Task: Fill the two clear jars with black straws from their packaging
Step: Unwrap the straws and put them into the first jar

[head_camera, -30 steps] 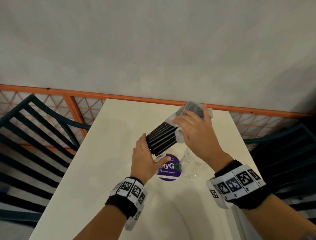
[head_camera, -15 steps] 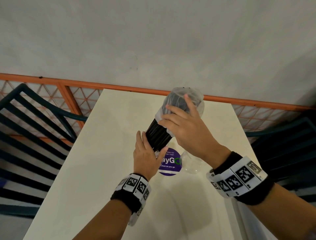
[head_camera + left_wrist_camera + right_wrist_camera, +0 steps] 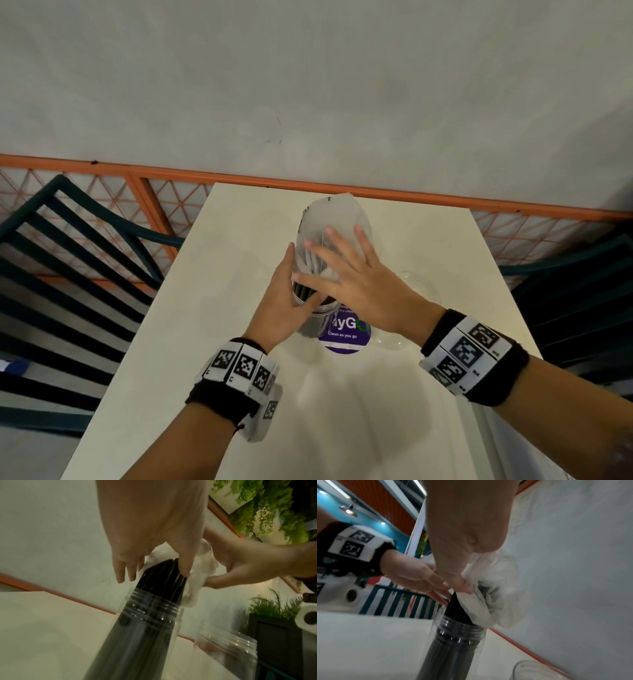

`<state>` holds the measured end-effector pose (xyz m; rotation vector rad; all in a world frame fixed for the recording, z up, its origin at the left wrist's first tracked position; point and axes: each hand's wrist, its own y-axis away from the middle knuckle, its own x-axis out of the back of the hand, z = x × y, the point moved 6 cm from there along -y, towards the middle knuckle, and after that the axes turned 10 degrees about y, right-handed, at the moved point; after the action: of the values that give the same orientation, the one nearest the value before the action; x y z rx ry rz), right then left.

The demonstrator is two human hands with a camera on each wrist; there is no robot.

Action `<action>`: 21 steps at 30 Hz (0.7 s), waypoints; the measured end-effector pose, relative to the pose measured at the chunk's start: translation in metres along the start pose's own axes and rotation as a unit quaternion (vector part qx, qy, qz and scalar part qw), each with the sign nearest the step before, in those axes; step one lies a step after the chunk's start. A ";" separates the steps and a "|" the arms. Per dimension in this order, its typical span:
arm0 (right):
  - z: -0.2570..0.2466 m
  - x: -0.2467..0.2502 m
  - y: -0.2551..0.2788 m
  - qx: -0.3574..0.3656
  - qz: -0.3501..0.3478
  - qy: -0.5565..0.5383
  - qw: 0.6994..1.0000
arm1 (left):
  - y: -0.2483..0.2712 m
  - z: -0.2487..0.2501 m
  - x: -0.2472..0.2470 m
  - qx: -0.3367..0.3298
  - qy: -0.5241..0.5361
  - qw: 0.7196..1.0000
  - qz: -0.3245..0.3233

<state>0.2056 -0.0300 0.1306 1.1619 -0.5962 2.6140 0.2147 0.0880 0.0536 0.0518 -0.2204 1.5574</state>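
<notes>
A bundle of black straws (image 3: 306,290) (image 3: 161,580) (image 3: 453,608) stands upright in a clear jar (image 3: 317,325) (image 3: 150,615) (image 3: 458,632) on the table. My left hand (image 3: 301,274) (image 3: 154,574) (image 3: 436,588) grips the bundle just above the jar's rim, thumb on one side and fingers on the other. My right hand (image 3: 342,260) (image 3: 223,572) (image 3: 467,588) holds the loose plastic packaging (image 3: 334,219) (image 3: 197,582) (image 3: 498,595) over the straws' tops. A second clear jar (image 3: 421,291) (image 3: 228,646) (image 3: 530,669) stands empty to the right.
The cream table (image 3: 205,342) carries a purple round sticker (image 3: 346,337) by the filled jar. Dark slatted chairs stand at the left (image 3: 68,274) and the right (image 3: 582,291). An orange rail (image 3: 411,198) and a grey wall close off the far edge.
The straw bundle swung from tilted to upright and dropped into the jar. The packaging has slid up off most of the straws. My left hand moved up to the bundle at the rim.
</notes>
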 end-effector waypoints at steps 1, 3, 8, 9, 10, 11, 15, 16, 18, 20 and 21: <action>0.006 0.000 0.002 -0.035 -0.010 -0.015 0.999 | -0.001 0.003 0.002 -0.011 -0.005 1.000 0.009; 0.015 -0.002 0.009 -0.104 -0.037 -0.043 0.993 | 0.000 0.014 0.007 -0.028 0.000 0.999 0.030; 0.036 0.006 0.012 -0.198 -0.032 -0.107 0.974 | -0.001 0.038 0.015 -0.048 -0.029 0.996 0.064; 0.042 0.011 0.010 -0.205 -0.013 -0.116 0.972 | -0.002 0.045 0.015 -0.055 -0.028 0.996 0.068; 0.047 0.017 0.009 -0.213 0.010 -0.131 0.968 | -0.002 0.052 0.015 -0.062 -0.019 0.995 0.070; 0.053 0.025 0.007 -0.224 0.039 -0.146 0.963 | -0.002 0.059 0.015 -0.070 -0.007 0.995 0.071; 0.083 0.055 0.009 -0.310 0.154 -0.116 0.931 | 0.003 0.075 0.019 -0.081 0.022 0.992 0.092; 0.092 0.061 0.012 -0.340 0.178 -0.101 0.918 | 0.006 0.077 0.021 -0.082 0.024 0.991 0.102; 0.106 0.074 0.023 -0.396 0.215 -0.105 0.887 | 0.013 0.081 0.026 -0.082 0.034 0.989 0.121; 0.113 0.087 0.036 -0.435 0.250 -0.147 0.853 | 0.024 0.085 0.029 -0.080 0.041 0.987 0.130; 0.114 0.094 0.044 -0.448 0.264 -0.181 0.835 | 0.031 0.087 0.030 -0.073 0.047 0.988 0.127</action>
<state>0.2028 -0.1166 0.2576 1.2218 -2.1783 1.9156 0.1750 0.1028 0.1403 -0.1707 -0.2743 1.7876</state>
